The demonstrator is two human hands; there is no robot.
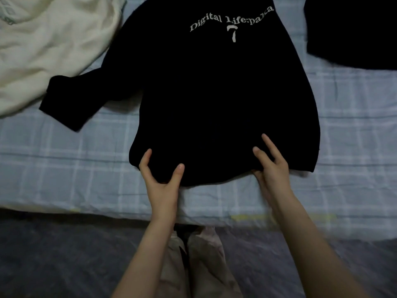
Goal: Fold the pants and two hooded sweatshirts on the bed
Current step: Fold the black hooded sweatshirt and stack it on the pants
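A black hooded sweatshirt (219,93) with white lettering lies flat across the bed, its left sleeve stretched out to the left. My left hand (161,179) grips the near hem, thumb on top and the other fingers beneath the cloth. My right hand (271,168) grips the hem further right, two fingers lying on top of the fabric. A cream sweatshirt (47,46) is bunched at the top left. Another dark garment (352,33) lies at the top right, cut off by the frame.
The bed has a pale blue checked sheet (64,160); its near edge runs across the lower part of the view. Below that edge is a dark grey cover (64,254). My legs in beige trousers (204,261) stand against the bed.
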